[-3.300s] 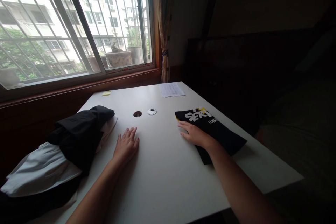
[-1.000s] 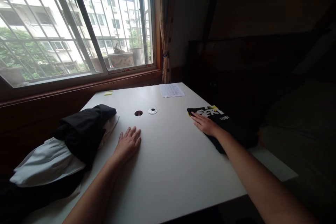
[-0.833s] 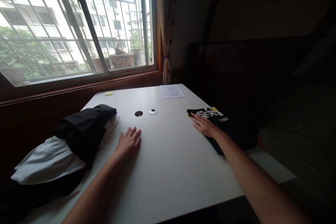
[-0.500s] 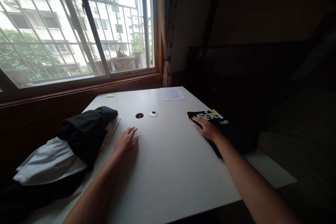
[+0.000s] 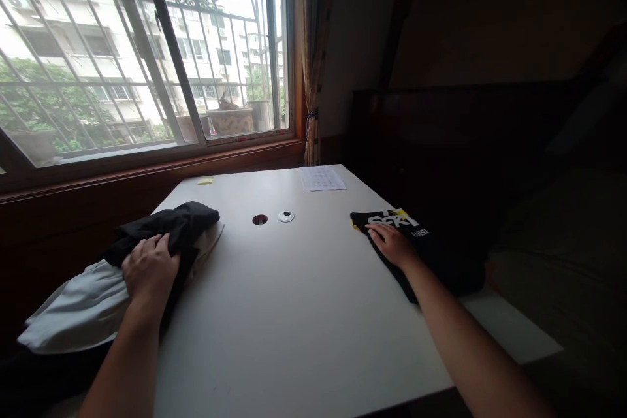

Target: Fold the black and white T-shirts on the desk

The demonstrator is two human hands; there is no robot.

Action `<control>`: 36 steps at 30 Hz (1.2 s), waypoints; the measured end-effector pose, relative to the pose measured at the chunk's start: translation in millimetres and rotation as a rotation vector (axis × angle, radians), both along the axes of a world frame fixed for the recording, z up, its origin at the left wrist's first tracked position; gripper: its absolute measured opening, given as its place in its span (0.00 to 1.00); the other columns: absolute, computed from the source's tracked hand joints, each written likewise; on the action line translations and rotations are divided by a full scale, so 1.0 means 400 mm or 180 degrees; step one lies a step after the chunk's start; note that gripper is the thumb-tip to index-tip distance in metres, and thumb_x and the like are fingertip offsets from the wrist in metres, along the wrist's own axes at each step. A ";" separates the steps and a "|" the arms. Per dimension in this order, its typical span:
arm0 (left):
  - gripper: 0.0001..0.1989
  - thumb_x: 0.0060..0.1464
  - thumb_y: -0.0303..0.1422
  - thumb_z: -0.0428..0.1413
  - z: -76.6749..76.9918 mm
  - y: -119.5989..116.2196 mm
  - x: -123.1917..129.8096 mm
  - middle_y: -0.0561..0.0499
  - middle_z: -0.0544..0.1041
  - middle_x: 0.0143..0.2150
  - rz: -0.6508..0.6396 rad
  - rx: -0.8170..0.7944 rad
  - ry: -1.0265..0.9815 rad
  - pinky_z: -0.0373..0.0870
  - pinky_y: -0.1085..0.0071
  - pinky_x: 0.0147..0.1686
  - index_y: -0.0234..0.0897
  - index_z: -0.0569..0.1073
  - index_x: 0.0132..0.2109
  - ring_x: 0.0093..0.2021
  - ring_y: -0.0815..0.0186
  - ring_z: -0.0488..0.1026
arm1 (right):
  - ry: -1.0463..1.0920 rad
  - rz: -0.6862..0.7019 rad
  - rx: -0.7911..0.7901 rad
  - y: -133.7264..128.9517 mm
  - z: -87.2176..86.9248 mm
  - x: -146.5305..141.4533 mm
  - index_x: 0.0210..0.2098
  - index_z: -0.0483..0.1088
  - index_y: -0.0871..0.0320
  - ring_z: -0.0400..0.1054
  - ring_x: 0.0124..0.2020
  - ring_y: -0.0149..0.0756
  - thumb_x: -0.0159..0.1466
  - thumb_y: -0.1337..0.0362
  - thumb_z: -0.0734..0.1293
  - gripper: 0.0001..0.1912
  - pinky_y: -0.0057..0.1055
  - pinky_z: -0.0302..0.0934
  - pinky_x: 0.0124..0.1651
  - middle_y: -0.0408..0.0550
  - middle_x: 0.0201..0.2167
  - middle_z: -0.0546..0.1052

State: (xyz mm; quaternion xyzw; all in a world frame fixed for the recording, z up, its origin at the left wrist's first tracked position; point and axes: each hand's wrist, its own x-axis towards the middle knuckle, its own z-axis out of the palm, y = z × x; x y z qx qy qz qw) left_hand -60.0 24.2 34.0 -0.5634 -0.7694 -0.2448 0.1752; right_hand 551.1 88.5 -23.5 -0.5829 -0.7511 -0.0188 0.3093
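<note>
At the left, a crumpled black garment (image 5: 189, 217) lies on top of a pile of clothes, with a white garment (image 5: 73, 313) and a beige edge of cloth (image 5: 209, 243) showing beneath. My left hand (image 5: 151, 269) rests on the black garment, its fingers slightly bent and a little apart on the cloth. On the right side of the table lies a folded black T-shirt (image 5: 435, 255) with white lettering and yellow patches. My right hand (image 5: 392, 245) lies over its left edge, fingers stretched out flat and gripping nothing.
Both piles are on a white table (image 5: 279, 313). Towards its far side are a round cable hole (image 5: 260, 219), its white cover (image 5: 285, 216), printed sheets (image 5: 323, 178) and a yellow sticky note (image 5: 206, 181). Beyond stand a barred window (image 5: 196, 65) and a tied curtain (image 5: 313, 78).
My left hand has moved left from above the bare table onto the black garment. My right hand has slid slightly nearer and to the right on the folded T-shirt.
</note>
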 end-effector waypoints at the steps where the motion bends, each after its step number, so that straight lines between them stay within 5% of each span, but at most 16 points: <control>1: 0.22 0.63 0.38 0.51 -0.002 0.003 -0.004 0.35 0.75 0.59 -0.0005 0.0023 0.0028 0.60 0.47 0.62 0.32 0.75 0.59 0.62 0.42 0.68 | 0.0004 -0.0009 -0.0006 0.000 0.000 0.001 0.54 0.76 0.52 0.71 0.58 0.48 0.71 0.55 0.55 0.23 0.51 0.62 0.64 0.51 0.54 0.79; 7: 0.23 0.66 0.39 0.46 0.009 0.013 0.038 0.39 0.80 0.54 -0.0157 0.0337 -0.0093 0.68 0.54 0.57 0.35 0.75 0.59 0.54 0.47 0.75 | 0.0009 0.0042 0.0036 0.005 -0.004 0.007 0.51 0.77 0.54 0.72 0.57 0.47 0.71 0.55 0.54 0.24 0.48 0.63 0.63 0.52 0.52 0.80; 14: 0.24 0.67 0.38 0.45 -0.029 0.036 0.161 0.44 0.75 0.62 -0.1590 0.0489 -0.0703 0.64 0.60 0.65 0.36 0.70 0.64 0.63 0.56 0.71 | 0.0004 0.0052 0.0061 0.005 -0.003 0.006 0.50 0.78 0.53 0.72 0.56 0.47 0.71 0.56 0.54 0.23 0.48 0.64 0.63 0.51 0.52 0.80; 20: 0.25 0.65 0.35 0.47 -0.059 0.001 0.316 0.45 0.73 0.65 -0.2910 -0.0557 -0.1362 0.62 0.58 0.67 0.37 0.69 0.66 0.65 0.56 0.70 | -0.0025 0.0080 0.0100 0.007 -0.003 0.006 0.49 0.78 0.53 0.72 0.55 0.47 0.71 0.56 0.54 0.22 0.47 0.64 0.62 0.51 0.51 0.80; 27: 0.27 0.62 0.42 0.59 0.050 -0.121 0.431 0.46 0.73 0.65 -0.4630 -0.2312 -0.2336 0.64 0.57 0.64 0.47 0.69 0.67 0.64 0.53 0.70 | -0.0040 0.0055 0.0107 0.009 -0.008 0.009 0.49 0.78 0.53 0.72 0.56 0.47 0.71 0.55 0.55 0.22 0.48 0.64 0.62 0.51 0.51 0.80; 31: 0.24 0.66 0.44 0.55 0.078 -0.135 0.440 0.42 0.80 0.56 -0.4671 -0.2645 -0.3160 0.73 0.60 0.55 0.40 0.72 0.64 0.55 0.54 0.77 | -0.0033 0.0070 0.0143 0.014 -0.016 0.014 0.49 0.78 0.54 0.72 0.56 0.47 0.71 0.55 0.55 0.22 0.47 0.64 0.63 0.52 0.51 0.80; 36: 0.17 0.67 0.43 0.53 0.030 -0.076 0.415 0.44 0.82 0.48 -0.3608 -0.1038 -0.3021 0.75 0.63 0.49 0.39 0.79 0.52 0.48 0.58 0.79 | -0.0013 0.0099 0.0184 0.022 -0.030 0.023 0.49 0.77 0.54 0.72 0.55 0.46 0.71 0.55 0.56 0.21 0.47 0.64 0.62 0.52 0.51 0.80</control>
